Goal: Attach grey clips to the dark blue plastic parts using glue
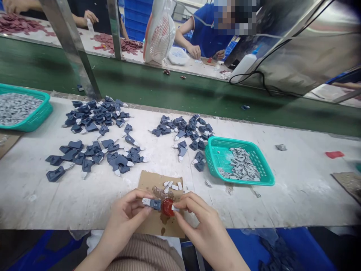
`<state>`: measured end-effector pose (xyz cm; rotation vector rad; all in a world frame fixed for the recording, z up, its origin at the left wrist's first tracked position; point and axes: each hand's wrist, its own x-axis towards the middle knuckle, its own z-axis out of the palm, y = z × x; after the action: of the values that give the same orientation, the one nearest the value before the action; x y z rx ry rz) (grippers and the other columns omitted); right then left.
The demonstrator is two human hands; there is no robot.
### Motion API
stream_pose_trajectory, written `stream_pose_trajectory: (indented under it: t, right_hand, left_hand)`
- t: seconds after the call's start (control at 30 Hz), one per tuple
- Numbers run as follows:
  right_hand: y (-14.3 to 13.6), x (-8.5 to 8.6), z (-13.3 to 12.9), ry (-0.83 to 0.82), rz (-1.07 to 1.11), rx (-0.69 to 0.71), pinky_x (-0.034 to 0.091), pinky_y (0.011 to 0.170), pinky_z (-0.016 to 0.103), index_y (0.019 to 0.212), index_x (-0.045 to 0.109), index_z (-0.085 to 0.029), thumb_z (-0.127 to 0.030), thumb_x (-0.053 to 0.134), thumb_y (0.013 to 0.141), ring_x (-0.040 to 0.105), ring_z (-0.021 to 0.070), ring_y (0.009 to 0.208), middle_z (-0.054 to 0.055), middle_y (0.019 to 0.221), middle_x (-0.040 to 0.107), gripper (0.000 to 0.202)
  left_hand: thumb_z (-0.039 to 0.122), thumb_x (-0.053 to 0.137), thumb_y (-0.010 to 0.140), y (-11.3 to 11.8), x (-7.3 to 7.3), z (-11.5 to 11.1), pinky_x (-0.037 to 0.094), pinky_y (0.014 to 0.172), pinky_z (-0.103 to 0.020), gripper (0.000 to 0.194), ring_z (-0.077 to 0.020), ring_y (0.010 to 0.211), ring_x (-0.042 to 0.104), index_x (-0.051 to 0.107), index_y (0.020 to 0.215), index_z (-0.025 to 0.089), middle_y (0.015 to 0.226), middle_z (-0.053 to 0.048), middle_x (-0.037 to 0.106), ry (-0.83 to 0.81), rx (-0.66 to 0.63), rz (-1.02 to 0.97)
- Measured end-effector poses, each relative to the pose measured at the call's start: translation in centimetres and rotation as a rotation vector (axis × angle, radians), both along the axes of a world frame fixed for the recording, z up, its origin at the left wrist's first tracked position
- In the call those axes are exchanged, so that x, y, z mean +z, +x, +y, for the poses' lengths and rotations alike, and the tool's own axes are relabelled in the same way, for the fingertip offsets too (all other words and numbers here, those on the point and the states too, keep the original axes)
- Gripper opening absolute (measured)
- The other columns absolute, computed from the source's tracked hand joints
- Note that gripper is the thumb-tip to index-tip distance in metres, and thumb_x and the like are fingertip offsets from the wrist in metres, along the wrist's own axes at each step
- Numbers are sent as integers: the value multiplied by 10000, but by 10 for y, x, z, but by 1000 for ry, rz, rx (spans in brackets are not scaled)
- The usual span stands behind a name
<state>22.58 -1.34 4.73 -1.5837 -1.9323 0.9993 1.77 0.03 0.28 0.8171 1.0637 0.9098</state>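
My left hand (126,216) pinches a small dark blue part (153,204) with a grey tip, held level over a brown cardboard square (158,180). My right hand (197,218) holds a small grey piece (175,208) against a red cap (167,207) that sits on the cardboard amid a glue smear. The blue part's end touches the red cap. A few loose grey pieces (172,186) lie on the cardboard just beyond my fingers.
Piles of dark blue parts lie at the left (93,113), left middle (96,156) and centre (183,130). A teal basket (265,177) of grey pieces stands at the right, another teal basket (42,113) at the far left. Other people work across the green belt (169,90).
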Motion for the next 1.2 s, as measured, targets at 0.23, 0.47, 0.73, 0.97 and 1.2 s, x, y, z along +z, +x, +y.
stream_pose_trajectory:
  t: [0.23, 0.47, 0.73, 0.97, 1.2]
  right_hand:
    - [-3, 4, 1, -12, -40, -17, 499, 783, 305, 878, 589, -223, -162, 484, 939, 616, 184, 911, 44, 933, 622, 135]
    - [7, 17, 7, -92, 215, -206, 510, 762, 274, 820, 660, -233, -278, 630, 875, 635, 182, 872, 31, 888, 646, 77]
    - [4, 25, 16, -225, 464, -200, 530, 778, 299, 859, 683, -215, -332, 678, 857, 651, 193, 884, 60, 943, 661, 116]
    - [-8, 37, 20, -176, 311, -130, 500, 781, 276, 845, 664, -226, -231, 631, 871, 649, 168, 870, 24, 901, 653, 43]
    - [-12, 37, 23, -131, 255, -112, 492, 785, 263, 842, 669, -223, -199, 632, 866, 644, 161, 889, 21, 908, 662, 50]
  left_hand:
    - [231, 721, 792, 3, -5, -2, 565, 803, -284, 96, -202, 901, 696, 738, 880, 265, 1034, -47, 694, 0, -14, -67]
    - [213, 716, 797, 13, 4, 1, 578, 777, -279, 108, -199, 899, 708, 724, 888, 271, 1021, -34, 697, -26, -49, -122]
    - [178, 711, 792, 26, 16, 7, 591, 722, -290, 103, -203, 855, 708, 708, 881, 230, 1000, -49, 691, 7, -63, -209]
    - [115, 685, 821, 26, 16, 7, 567, 731, -200, 170, -154, 898, 702, 723, 907, 257, 1002, -13, 685, 72, -35, -236]
    - [90, 674, 824, 27, 13, 7, 561, 742, -184, 192, -155, 933, 694, 732, 906, 255, 995, -16, 682, 77, -17, -226]
